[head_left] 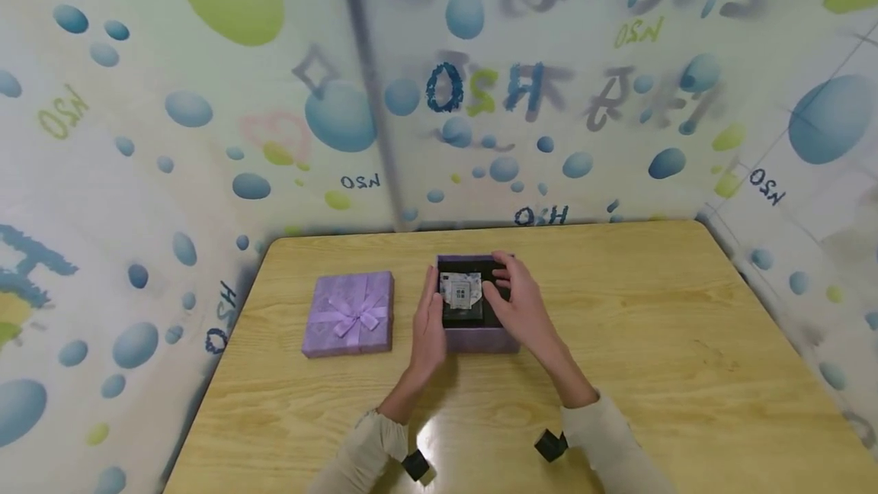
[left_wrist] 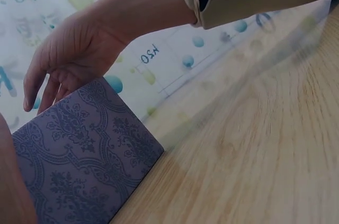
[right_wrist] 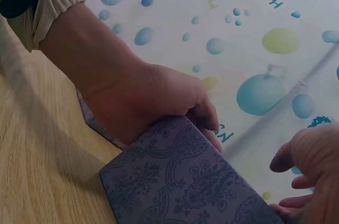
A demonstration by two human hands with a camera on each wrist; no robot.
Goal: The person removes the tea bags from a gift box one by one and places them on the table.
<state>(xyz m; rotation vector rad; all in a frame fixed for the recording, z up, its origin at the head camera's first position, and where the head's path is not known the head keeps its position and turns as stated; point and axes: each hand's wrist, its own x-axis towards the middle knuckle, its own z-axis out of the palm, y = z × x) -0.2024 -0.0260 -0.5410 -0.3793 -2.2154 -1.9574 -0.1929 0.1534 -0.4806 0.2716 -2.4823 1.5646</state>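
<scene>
An open purple box (head_left: 480,339) with a black lining stands in the middle of the wooden table. Inside it lies a small silver-white item (head_left: 461,290). My left hand (head_left: 430,311) lies along the box's left wall; in the right wrist view the left hand (right_wrist: 148,97) curls its fingers over the patterned wall (right_wrist: 180,187). My right hand (head_left: 506,284) hovers over the right half of the box, fingers relaxed and holding nothing. In the left wrist view the right hand (left_wrist: 63,60) hangs just above the box wall (left_wrist: 79,155).
The box's purple lid (head_left: 350,313) with a ribbon bow lies flat on the table (head_left: 672,341), left of the box. Walls printed with blue and green bubbles close in behind and on both sides.
</scene>
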